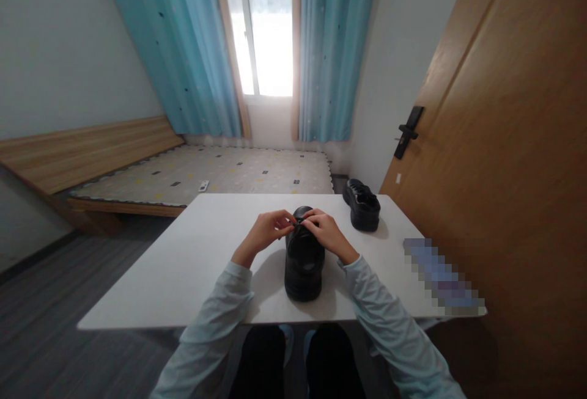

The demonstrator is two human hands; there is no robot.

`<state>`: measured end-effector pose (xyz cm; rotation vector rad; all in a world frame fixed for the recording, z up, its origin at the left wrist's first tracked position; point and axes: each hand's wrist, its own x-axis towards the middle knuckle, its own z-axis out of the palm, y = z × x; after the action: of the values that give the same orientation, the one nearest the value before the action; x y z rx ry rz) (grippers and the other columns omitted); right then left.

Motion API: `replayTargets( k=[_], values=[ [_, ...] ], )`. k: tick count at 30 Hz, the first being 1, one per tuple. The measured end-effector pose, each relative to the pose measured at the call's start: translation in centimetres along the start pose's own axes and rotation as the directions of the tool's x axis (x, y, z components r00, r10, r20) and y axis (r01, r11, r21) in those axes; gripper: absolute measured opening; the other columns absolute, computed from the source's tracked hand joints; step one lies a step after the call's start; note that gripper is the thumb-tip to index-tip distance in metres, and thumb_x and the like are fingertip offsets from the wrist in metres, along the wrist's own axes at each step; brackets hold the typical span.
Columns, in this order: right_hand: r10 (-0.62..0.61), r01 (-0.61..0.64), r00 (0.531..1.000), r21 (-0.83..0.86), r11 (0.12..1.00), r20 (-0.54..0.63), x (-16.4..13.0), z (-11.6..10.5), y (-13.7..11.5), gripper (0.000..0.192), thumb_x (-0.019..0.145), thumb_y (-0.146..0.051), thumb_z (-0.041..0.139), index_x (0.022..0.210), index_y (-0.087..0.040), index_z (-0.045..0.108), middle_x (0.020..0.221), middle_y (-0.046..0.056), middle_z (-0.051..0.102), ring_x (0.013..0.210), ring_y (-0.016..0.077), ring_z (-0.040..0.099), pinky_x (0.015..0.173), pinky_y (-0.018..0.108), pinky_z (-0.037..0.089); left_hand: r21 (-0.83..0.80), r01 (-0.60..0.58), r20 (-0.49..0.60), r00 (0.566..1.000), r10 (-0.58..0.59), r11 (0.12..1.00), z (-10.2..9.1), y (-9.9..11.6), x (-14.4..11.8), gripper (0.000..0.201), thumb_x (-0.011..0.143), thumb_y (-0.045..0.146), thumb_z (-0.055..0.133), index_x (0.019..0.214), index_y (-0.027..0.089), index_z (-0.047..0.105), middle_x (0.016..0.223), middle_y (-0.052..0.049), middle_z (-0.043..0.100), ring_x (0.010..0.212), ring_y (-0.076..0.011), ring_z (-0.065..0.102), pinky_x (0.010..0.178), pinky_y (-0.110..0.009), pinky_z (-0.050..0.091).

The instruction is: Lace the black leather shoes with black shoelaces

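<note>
A black lace-up shoe (303, 274) stands upright on the white table in front of me, heel toward me and toe pointing away. My left hand (270, 229) comes in from the left, thumb and fingers pinched at the black shoelace (299, 222) over the shoe's tongue. From the right, my right hand (326, 233) pinches the same lacing, its fingertips close to the left ones. The fingers partly cover the lace, so its exact knot or loop is hard to make out. The matching black shoe (364, 206) sits at the table's far right corner.
The white table (192, 277) spans the space before my knees. A pixelated bluish item (440, 277) lies along its right edge. Beyond are a bed (238, 167) with a small white object (203, 186) on it, and a wooden door (513, 142) at right.
</note>
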<state>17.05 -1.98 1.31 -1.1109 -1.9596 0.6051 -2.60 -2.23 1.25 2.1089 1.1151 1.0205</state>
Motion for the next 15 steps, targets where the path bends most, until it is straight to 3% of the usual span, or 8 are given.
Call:
replayTargets(
  k=[7,15],
  values=[
    [-0.017,0.017,1.0,-0.061,0.998,0.001,-0.2,-0.01,0.2,0.013,0.074,-0.013,0.063,0.076,-0.019,0.075,0.097,0.008,0.07,0.093,0.02,0.064,0.088,0.036,0.047,-0.011,0.029,0.061,0.998,-0.028,1.0,-0.4,0.14,-0.07,0.019,0.074,0.033,0.069,0.082,0.015,0.07,0.073,-0.004,0.072,0.067,-0.0143,0.066,0.063,-0.023,0.052],
    [0.015,-0.015,1.0,-0.067,0.998,0.0,-0.06,0.02,0.09,0.012,0.071,-0.012,0.067,0.073,-0.02,0.075,0.097,0.008,0.07,0.093,0.0213,0.065,0.089,0.037,0.048,-0.011,-0.01,-0.013,1.0,0.01,1.0,0.21,0.08,0.07,0.018,0.074,0.033,0.069,0.082,0.016,0.069,0.076,-0.003,0.073,0.07,-0.015,0.067,0.065,-0.023,0.051]
  ],
)
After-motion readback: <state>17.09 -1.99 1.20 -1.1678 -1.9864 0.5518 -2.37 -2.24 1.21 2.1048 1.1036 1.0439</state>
